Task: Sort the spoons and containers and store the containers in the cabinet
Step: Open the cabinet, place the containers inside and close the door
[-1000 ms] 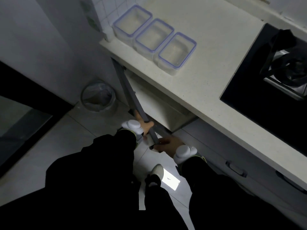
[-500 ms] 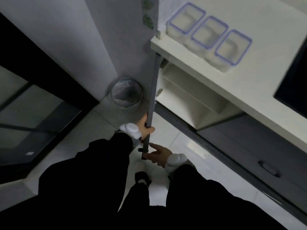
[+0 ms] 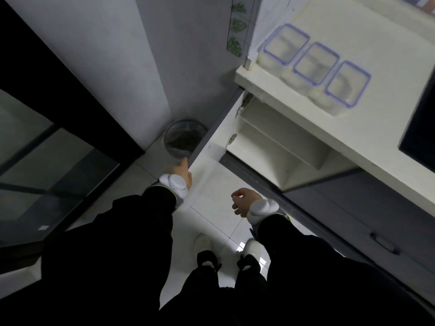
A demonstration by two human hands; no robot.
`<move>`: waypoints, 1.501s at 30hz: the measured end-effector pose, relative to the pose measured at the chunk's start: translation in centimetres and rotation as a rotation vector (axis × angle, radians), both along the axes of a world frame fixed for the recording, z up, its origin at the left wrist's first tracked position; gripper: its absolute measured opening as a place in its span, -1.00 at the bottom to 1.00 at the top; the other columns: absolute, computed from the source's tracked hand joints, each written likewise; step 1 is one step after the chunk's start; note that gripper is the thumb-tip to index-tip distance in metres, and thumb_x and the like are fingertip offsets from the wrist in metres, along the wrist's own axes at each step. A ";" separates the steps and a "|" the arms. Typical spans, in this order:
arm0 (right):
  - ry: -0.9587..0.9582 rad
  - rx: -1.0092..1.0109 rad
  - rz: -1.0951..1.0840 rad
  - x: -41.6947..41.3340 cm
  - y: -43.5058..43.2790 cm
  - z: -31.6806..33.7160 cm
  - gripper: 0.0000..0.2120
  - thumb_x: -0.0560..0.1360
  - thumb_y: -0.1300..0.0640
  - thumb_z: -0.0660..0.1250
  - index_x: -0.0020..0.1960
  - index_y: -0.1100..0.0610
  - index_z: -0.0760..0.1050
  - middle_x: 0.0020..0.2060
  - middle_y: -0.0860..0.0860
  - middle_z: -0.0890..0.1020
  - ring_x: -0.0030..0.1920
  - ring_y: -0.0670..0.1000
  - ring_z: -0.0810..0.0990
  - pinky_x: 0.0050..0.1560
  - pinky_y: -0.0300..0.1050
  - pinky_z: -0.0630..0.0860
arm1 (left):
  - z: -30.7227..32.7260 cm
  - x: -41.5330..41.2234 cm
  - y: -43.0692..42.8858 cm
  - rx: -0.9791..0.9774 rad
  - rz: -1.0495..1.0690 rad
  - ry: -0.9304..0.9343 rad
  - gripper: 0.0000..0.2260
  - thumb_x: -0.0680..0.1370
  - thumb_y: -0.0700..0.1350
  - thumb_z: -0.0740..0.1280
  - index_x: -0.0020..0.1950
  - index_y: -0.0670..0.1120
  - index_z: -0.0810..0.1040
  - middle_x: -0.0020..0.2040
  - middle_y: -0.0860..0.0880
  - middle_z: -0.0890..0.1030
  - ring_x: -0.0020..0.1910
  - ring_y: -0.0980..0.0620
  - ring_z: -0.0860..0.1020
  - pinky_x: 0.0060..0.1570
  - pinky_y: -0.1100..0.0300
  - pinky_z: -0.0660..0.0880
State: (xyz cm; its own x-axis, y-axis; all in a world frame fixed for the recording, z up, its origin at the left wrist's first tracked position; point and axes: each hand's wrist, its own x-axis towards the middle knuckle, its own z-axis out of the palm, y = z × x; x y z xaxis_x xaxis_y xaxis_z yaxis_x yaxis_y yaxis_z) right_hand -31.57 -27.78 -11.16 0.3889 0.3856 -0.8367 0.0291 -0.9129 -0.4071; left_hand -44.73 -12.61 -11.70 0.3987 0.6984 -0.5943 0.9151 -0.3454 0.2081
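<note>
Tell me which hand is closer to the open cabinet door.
Left. The left hand touches the cabinet door at its lower outer corner; the right hand hangs apart from it, over the floor, holding nothing.

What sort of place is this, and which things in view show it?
Most likely a home kitchen: a pale countertop holding three clear containers, an open shelved cabinet beneath it, and a dark panel, probably a cooktop, at the right.
</note>
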 end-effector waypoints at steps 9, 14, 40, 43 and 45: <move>-0.034 0.093 -0.120 1.1 2.2 3.1 -0.78 0.57 0.30 0.05 0.07 0.10 0.42 -0.36 0.09 0.49 -0.45 0.01 0.44 -0.58 -0.34 0.33 | 3.9 0.6 1.3 0.118 -0.009 -0.195 -0.52 0.55 -0.13 0.19 0.46 -0.11 0.20 0.42 -0.19 0.29 0.28 -0.25 0.43 0.24 -0.01 0.42; -0.074 0.192 -0.163 3.2 2.6 5.7 -0.72 0.55 0.28 0.16 0.25 0.20 0.42 -0.37 0.03 0.48 -0.47 -0.04 0.47 -0.42 -0.26 0.43 | 6.4 3.7 1.5 0.125 -0.105 -0.287 -0.63 0.54 -0.12 0.20 0.36 -0.09 0.38 0.36 -0.14 0.38 0.28 -0.19 0.43 0.28 0.02 0.39; -0.209 0.386 -0.554 31.7 -0.5 10.2 -0.51 0.40 -0.24 0.30 0.05 0.15 0.36 -0.35 0.08 0.54 -0.28 0.18 0.59 0.00 0.14 0.59 | 12.0 35.0 -3.6 0.261 -0.370 -0.407 -0.50 0.52 0.17 0.21 0.43 0.07 0.26 0.50 0.05 0.22 0.48 0.03 0.17 0.47 -0.09 -0.07; -0.128 0.384 -0.484 32.7 0.0 9.4 -0.44 0.32 -0.34 0.30 -0.11 0.18 0.45 -0.38 0.08 0.53 -0.31 0.17 0.55 -0.07 0.08 0.57 | 11.3 35.5 -3.7 0.317 -0.352 -0.394 -0.48 0.50 0.23 0.22 0.41 0.08 0.31 0.47 0.07 0.28 0.44 0.00 0.22 0.42 -0.06 0.06; -0.105 0.359 -0.445 33.1 0.5 9.2 -0.43 0.26 -0.39 0.31 -0.24 0.16 0.46 -0.42 0.07 0.52 -0.31 0.15 0.52 -0.08 0.08 0.55 | 11.5 36.1 -3.3 0.320 -0.318 -0.384 -0.48 0.48 0.27 0.21 0.37 0.08 0.36 0.42 0.08 0.34 0.41 -0.02 0.27 0.42 -0.10 0.09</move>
